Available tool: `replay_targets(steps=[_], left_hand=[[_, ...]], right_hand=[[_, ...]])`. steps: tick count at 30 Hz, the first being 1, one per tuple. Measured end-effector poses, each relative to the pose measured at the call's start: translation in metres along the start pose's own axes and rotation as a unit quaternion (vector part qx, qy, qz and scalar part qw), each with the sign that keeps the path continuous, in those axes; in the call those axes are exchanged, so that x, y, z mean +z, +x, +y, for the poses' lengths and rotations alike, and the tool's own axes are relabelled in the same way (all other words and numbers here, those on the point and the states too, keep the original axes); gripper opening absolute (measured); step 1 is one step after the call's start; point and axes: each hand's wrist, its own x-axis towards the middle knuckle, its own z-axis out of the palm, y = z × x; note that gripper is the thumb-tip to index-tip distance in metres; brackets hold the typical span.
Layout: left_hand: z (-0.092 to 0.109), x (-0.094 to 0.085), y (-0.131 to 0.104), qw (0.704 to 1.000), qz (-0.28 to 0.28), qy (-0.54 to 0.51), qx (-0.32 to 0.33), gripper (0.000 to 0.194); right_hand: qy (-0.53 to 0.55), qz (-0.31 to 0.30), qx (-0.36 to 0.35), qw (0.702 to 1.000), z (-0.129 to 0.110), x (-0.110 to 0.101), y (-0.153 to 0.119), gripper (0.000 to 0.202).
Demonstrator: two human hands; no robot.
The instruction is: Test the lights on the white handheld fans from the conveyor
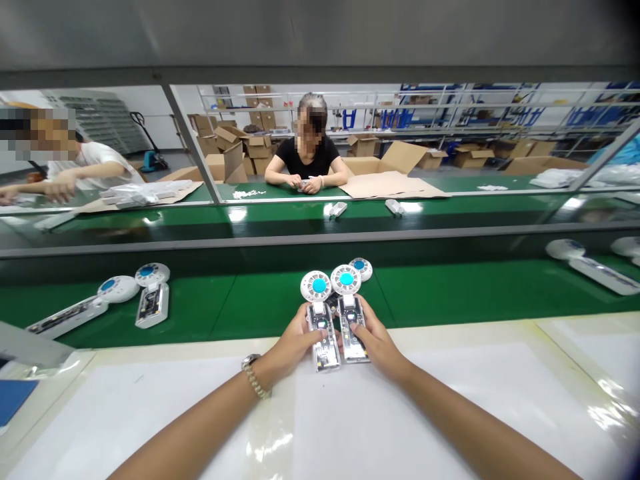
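Note:
My left hand (299, 338) grips a small handheld fan (324, 343) with a clear front, a white round head and a blue centre. Beside it, a second handheld fan (353, 330) of the same kind is in my right hand (379, 339), thumb on its front. Both fans are held side by side, heads pointing away from me, over the near edge of the green bench. Just behind them shows the head of another fan (361, 269); its body is mostly hidden by the held ones.
More fans (152, 297) lie at the left and a white fan (595, 263) at the right on the green surface. A white sheet (400, 420) covers the near table. Across the divider, a co-worker (306, 157) handles a small part; another person (85, 167) reaches at far left.

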Motion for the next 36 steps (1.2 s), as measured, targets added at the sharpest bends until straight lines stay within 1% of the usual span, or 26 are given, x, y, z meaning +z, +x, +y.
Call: replay_targets(steps=[6, 9, 13, 17, 23, 28, 31, 36], left_hand=[[0.0009, 0.0001, -0.0009, 1.0, 0.0, -0.003, -0.007, 0.051], [0.0021, 0.0013, -0.0022, 1.0, -0.009, -0.006, -0.015, 0.051], [0.0032, 0.0029, -0.0023, 0.999, -0.002, -0.031, -0.029, 0.044], [0.0026, 0.0027, -0.0016, 0.999, -0.015, -0.02, -0.024, 0.048], [0.0027, 0.0026, -0.0017, 1.0, -0.014, 0.002, -0.019, 0.053], [0.003, 0.0029, -0.0012, 1.0, -0.005, -0.001, -0.013, 0.048], [0.0024, 0.002, -0.0008, 1.0, -0.002, -0.003, -0.018, 0.046], [-0.0001, 0.0004, 0.0, 1.0, -0.01, -0.016, -0.009, 0.053]], right_hand=[[-0.021, 0.009, -0.017, 1.0, -0.0011, 0.0007, -0.0008, 0.056], [-0.003, 0.013, 0.003, 1.0, -0.0015, 0.0012, -0.0009, 0.056], [0.037, 0.023, 0.039, 0.998, -0.0007, 0.0008, -0.0006, 0.058], [0.048, 0.034, 0.039, 0.998, 0.0003, -0.0001, 0.0001, 0.057], [0.053, 0.021, 0.031, 0.998, 0.003, -0.001, 0.0005, 0.056], [0.046, 0.028, 0.037, 0.998, 0.0023, -0.0009, 0.0, 0.057], [0.055, 0.018, 0.042, 0.997, -0.0004, 0.0002, -0.0007, 0.059], [0.067, -0.009, 0.03, 0.997, -0.0009, 0.0004, -0.0014, 0.065]])
